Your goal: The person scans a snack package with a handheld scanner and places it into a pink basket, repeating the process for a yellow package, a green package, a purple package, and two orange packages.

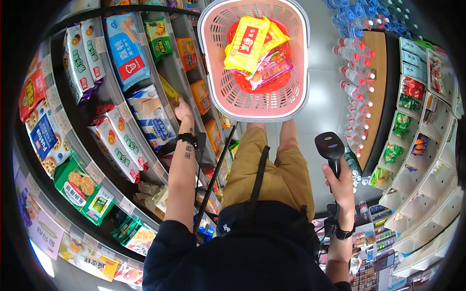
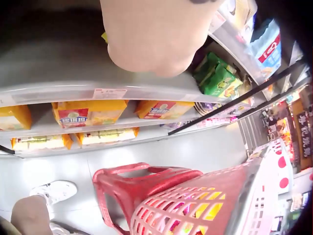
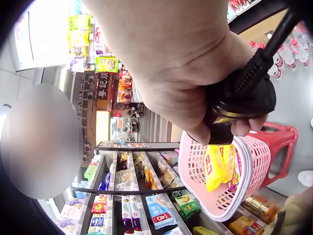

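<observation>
In the head view my left hand [image 1: 183,112] reaches into a shelf row at the near end of a slim yellow packet [image 1: 168,90]. Its fingertips are hidden, and I cannot tell whether they grip the packet. The left wrist view shows the back of this hand [image 2: 151,44] over the shelf edge, with a sliver of yellow beside it. My right hand [image 1: 341,186] grips the handle of a black barcode scanner [image 1: 330,146], its head pointing forward. The right wrist view shows fingers curled round the scanner [image 3: 244,100] and a cable running up from it.
Ahead, a pink basket [image 1: 209,63] holding yellow packs [image 1: 247,43] and a purple-pink pack [image 1: 272,69] stands on a red stool [image 2: 142,183]. Snack shelves [image 1: 114,99] line the left. Bottled water [image 1: 357,92] and a wooden-topped counter [image 1: 376,97] stand right. A black bar [image 1: 213,179] runs beside my left arm.
</observation>
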`<move>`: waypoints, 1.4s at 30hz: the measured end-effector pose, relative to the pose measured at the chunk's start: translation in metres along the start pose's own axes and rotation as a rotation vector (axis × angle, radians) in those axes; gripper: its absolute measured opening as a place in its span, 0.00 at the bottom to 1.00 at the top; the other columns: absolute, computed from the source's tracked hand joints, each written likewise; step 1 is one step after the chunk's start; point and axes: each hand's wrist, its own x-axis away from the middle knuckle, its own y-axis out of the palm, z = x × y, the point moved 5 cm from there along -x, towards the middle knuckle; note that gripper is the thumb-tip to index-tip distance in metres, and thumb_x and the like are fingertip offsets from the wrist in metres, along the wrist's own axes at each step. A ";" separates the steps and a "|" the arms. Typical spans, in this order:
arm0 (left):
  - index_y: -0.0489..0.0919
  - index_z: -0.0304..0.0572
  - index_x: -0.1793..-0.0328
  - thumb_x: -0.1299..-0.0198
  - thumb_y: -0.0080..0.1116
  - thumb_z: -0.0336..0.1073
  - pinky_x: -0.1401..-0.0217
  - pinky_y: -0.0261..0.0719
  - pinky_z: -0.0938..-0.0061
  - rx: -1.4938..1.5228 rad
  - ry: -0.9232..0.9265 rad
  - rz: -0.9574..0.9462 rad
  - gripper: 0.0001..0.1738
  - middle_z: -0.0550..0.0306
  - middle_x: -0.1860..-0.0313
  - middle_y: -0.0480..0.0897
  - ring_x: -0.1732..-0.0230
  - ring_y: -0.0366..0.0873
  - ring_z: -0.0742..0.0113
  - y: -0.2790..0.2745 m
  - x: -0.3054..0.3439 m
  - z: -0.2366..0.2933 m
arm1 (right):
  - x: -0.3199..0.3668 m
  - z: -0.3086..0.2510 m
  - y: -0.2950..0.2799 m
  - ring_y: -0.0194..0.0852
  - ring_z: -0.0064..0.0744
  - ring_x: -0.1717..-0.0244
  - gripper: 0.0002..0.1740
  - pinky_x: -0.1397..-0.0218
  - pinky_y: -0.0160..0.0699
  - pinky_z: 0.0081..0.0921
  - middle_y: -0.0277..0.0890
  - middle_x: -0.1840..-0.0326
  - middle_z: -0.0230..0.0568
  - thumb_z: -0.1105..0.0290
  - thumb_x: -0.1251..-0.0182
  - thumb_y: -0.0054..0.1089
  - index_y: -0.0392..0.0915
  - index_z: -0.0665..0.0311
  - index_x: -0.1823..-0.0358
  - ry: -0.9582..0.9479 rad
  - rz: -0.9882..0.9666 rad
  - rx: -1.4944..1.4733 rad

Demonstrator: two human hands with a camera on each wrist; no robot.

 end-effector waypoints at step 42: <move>0.70 0.38 0.24 0.36 0.60 0.19 0.26 0.78 0.52 1.606 -0.624 -0.404 0.32 0.45 0.31 0.78 0.31 0.77 0.43 -0.032 0.196 0.030 | 0.037 -0.136 0.003 0.75 0.40 0.74 0.22 0.65 0.74 0.39 0.74 0.75 0.49 0.57 0.29 0.68 0.75 0.71 0.49 -0.366 -0.088 0.284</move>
